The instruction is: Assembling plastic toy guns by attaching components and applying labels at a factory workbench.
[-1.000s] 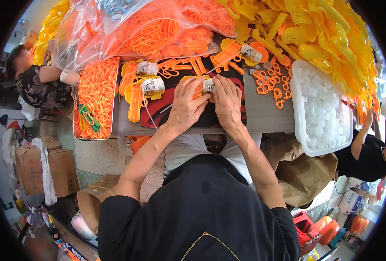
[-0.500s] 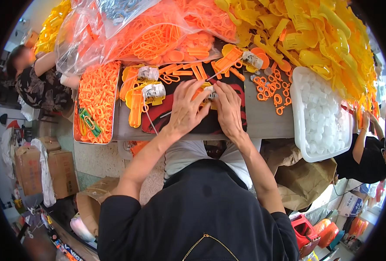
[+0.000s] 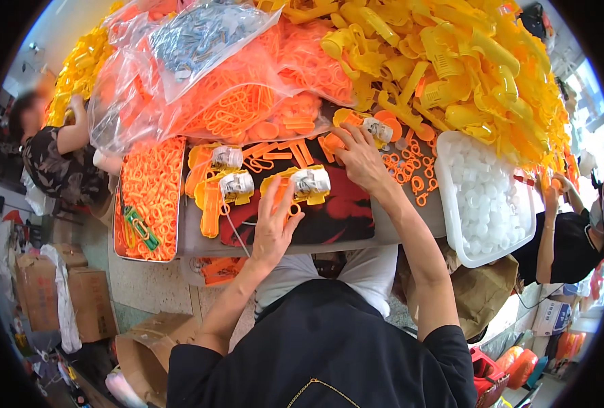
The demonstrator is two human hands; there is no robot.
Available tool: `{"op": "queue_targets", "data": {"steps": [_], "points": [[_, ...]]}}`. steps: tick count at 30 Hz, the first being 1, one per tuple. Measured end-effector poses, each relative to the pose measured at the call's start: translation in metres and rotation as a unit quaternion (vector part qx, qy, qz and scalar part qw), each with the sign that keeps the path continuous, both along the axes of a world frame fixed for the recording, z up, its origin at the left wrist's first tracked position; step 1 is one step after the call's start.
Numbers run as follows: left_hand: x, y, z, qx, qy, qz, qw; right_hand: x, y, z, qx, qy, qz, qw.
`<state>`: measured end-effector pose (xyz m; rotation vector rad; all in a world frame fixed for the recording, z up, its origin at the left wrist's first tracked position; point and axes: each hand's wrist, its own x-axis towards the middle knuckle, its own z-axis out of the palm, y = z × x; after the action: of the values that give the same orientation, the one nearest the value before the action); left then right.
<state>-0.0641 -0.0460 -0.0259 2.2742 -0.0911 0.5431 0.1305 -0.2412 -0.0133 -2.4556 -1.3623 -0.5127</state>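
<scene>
My left hand (image 3: 272, 231) is curled over the orange handle of a yellow-and-orange plastic toy part with a white cylinder (image 3: 312, 182) on the dark red-and-black mat (image 3: 339, 214). Its thumb rests lower, beside an orange loop. My right hand (image 3: 364, 162) reaches to the back right, its fingers stretched and spread over the orange end of a similar toy part (image 3: 375, 128); the contact is partly hidden. Left of my left hand lie two more such toy parts, a nearer one (image 3: 236, 183) and a farther one (image 3: 226, 158). Loose orange pieces (image 3: 298, 153) lie behind the mat.
A tray of orange rings (image 3: 151, 180) with a green tool (image 3: 141, 228) stands left. At right is a white tub (image 3: 459, 241) of white caps. Bagged orange parts (image 3: 240, 75) and heaped yellow shells (image 3: 451, 61) fill the back. People sit at both sides.
My hands have parted. The right hand has moved from the middle toy part to the one at the back right, while the left stays at the middle one. The view has tilted slightly.
</scene>
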Motion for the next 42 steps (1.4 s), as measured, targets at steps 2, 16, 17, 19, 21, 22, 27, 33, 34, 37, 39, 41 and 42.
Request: {"op": "queue_targets", "data": {"steps": [2,16,17,19,21,22,27,33,34,37,39,41,42], "points": [[0.019,0.001,0.011,0.053,-0.043,0.017,0.998,-0.002,-0.01,-0.001,0.034,0.019,-0.031,0.999],[0.187,-0.031,-0.02,0.304,-0.064,0.057,0.949,0.029,-0.034,-0.035,0.166,0.062,-0.113,0.978],[0.187,-0.03,-0.02,0.303,-0.046,0.046,0.951,0.029,-0.033,-0.037,0.176,0.053,-0.109,0.977],[0.182,-0.034,-0.016,0.303,-0.029,0.024,0.952,0.025,-0.042,-0.035,0.185,0.034,-0.127,0.974],[0.167,-0.027,-0.008,0.308,-0.011,0.025,0.951,0.012,-0.04,-0.027,0.205,0.025,-0.124,0.971],[0.159,-0.026,-0.006,0.306,-0.021,0.026,0.951,0.009,-0.04,-0.025,0.206,0.015,-0.132,0.969],[0.095,-0.039,0.007,0.248,-0.068,-0.066,0.964,-0.001,-0.052,0.009,0.275,0.052,-0.12,0.952],[0.073,-0.049,-0.006,0.267,-0.073,-0.168,0.946,0.027,-0.064,0.066,0.351,0.054,-0.122,0.927],[0.074,-0.049,-0.006,0.261,-0.068,-0.177,0.947,0.033,-0.067,0.083,0.375,0.073,-0.149,0.912],[0.074,-0.046,-0.008,0.268,-0.065,-0.171,0.946,0.071,-0.077,0.135,0.407,-0.068,-0.159,0.897],[0.073,-0.043,-0.009,0.27,-0.054,-0.17,0.946,0.098,-0.088,0.174,0.419,-0.092,-0.199,0.881],[0.074,-0.047,-0.006,0.263,-0.051,-0.163,0.949,0.131,-0.095,0.21,0.404,-0.106,-0.274,0.866],[0.073,-0.045,-0.005,0.262,-0.047,-0.161,0.95,0.147,-0.093,0.223,0.386,-0.123,-0.315,0.858]]}}
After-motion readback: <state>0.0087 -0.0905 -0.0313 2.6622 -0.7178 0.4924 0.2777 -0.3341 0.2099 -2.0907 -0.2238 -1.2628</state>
